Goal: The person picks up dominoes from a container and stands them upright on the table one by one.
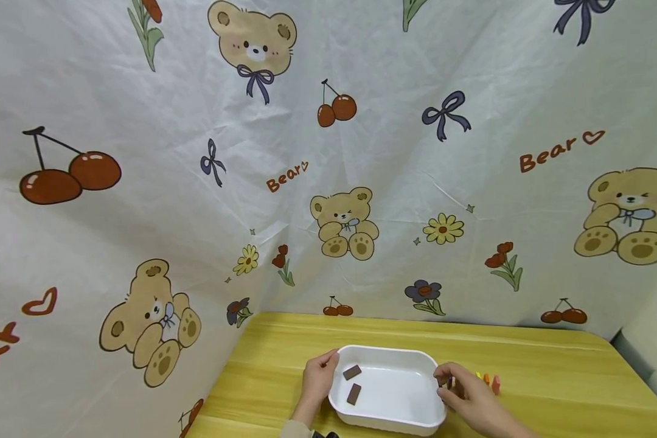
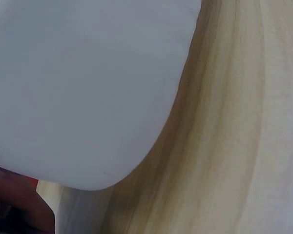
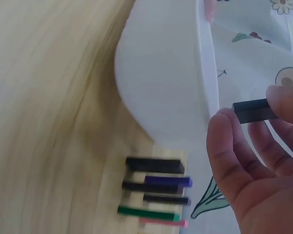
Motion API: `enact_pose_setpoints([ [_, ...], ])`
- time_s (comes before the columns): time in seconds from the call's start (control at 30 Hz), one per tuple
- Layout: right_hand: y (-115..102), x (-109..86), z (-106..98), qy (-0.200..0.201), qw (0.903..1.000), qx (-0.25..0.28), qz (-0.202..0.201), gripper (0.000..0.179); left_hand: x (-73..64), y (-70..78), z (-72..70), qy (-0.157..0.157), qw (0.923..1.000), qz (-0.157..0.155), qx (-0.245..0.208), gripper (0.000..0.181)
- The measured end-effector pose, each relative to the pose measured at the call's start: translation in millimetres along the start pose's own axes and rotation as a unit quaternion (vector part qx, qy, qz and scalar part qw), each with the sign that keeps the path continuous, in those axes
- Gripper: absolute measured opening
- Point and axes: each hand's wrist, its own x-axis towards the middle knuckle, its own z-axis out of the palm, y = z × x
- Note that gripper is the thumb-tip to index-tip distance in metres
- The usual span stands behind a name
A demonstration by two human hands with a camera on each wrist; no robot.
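A white rectangular tray [image 1: 396, 389] with rounded corners occupies the front middle of the table. Its left rim is gripped by my left hand [image 1: 317, 378]. Inside, near the left wall, lie two brown rectangular blocks, one [image 1: 353, 372] behind the other [image 1: 354, 394]. By the tray's right rim, my right hand [image 1: 471, 395] pinches a small dark block [image 3: 254, 111] between thumb and fingers. The right wrist view shows this block beside the tray's outer wall [image 3: 166, 73]. In the left wrist view the tray's side [image 2: 88, 87] fills much of the picture.
Several coloured blocks are set in rows on the wooden table [image 1: 553, 371] right of the tray, among them a black block [image 3: 155, 165], a green block [image 3: 147, 212] and a purple one [image 3: 167, 181]. A white cloth [image 1: 383, 164] printed with bears hangs behind and to the left.
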Motion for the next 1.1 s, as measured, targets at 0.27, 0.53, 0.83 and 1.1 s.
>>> enact_pose_setpoints([
  [0.27,12,-9.3,-16,-0.019,0.9997,-0.006,0.013,0.029,-6.0,8.3,-3.7,0.002,1.0000,0.003,0.005,0.027],
  [0.53,21,-12.2,-25,0.013,0.9983,-0.019,0.054,0.030,4.2,-8.1,1.0,-0.006,1.0000,-0.007,0.003,0.026],
  [0.83,35,-20.5,-35,0.025,0.9970,-0.007,0.072,0.031,1.5,-3.4,-1.9,-0.006,1.0000,0.001,0.000,0.027],
  [1.1,43,-24.5,-35,0.069,0.9913,-0.028,0.108,0.031,-4.1,5.8,-3.0,-0.007,0.9999,0.001,0.009,0.030],
])
